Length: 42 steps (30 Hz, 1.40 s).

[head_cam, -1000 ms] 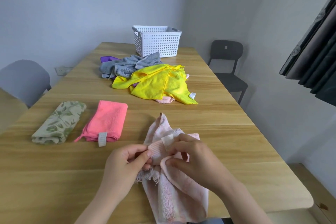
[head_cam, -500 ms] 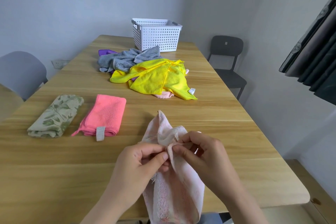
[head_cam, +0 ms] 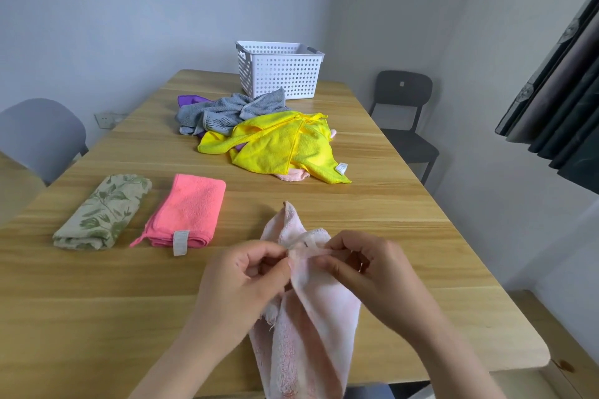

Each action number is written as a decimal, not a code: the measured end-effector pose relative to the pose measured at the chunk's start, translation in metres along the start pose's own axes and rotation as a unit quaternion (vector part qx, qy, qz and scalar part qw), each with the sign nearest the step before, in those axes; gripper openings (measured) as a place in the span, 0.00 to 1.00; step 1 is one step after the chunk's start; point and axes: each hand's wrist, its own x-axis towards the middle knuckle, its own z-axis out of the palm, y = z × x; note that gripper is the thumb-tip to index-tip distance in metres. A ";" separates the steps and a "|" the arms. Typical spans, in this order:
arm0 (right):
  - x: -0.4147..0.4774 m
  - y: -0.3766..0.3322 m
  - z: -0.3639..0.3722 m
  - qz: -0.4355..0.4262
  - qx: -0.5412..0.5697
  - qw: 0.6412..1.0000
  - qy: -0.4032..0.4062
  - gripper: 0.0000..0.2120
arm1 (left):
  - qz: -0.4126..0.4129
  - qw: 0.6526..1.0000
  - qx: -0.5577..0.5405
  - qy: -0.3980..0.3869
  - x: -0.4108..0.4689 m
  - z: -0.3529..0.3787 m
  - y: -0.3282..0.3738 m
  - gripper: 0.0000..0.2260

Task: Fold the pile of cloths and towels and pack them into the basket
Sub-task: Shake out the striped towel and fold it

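Pale pink towel [head_cam: 308, 327] pinched between both curled hands [head_cam: 311, 272].

The pale pink towel [head_cam: 311, 317] and the coral cloth [head_cam: 191, 210] are plain. The leaf-print cloth [head_cam: 103, 210] has green leaves on beige. The perforated basket [head_cam: 278, 74] is white.

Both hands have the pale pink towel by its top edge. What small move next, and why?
Probably draw the left hand and right hand apart along that edge to spread the towel flat on the table. Both pinch it close together, and it is bunched lengthwise, its lower end reaching past the near table edge, so it cannot be folded neatly yet.
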 end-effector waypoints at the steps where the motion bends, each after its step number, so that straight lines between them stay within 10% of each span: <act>1: 0.002 0.002 -0.008 0.003 -0.034 0.999 -0.013 0.09 | 0.010 1.000 0.015 0.010 0.006 -0.004 0.002 0.07; 7: 0.013 0.006 -0.057 0.045 -0.170 0.982 -0.063 0.04 | 0.070 0.990 0.108 0.052 0.058 -0.034 0.020 0.03; 20: 0.100 -0.074 -0.160 -0.171 -0.346 0.915 0.117 0.04 | 0.231 0.952 0.140 0.145 0.139 -0.044 0.133 0.04; 29: 0.110 -0.130 -0.189 -0.173 -0.414 0.876 0.178 0.12 | 0.262 0.937 0.130 0.190 0.140 -0.054 0.195 0.05; 42: 0.089 -0.151 -0.195 -0.153 -0.343 0.902 0.211 0.09 | 0.333 0.912 0.099 0.219 0.121 -0.043 0.216 0.04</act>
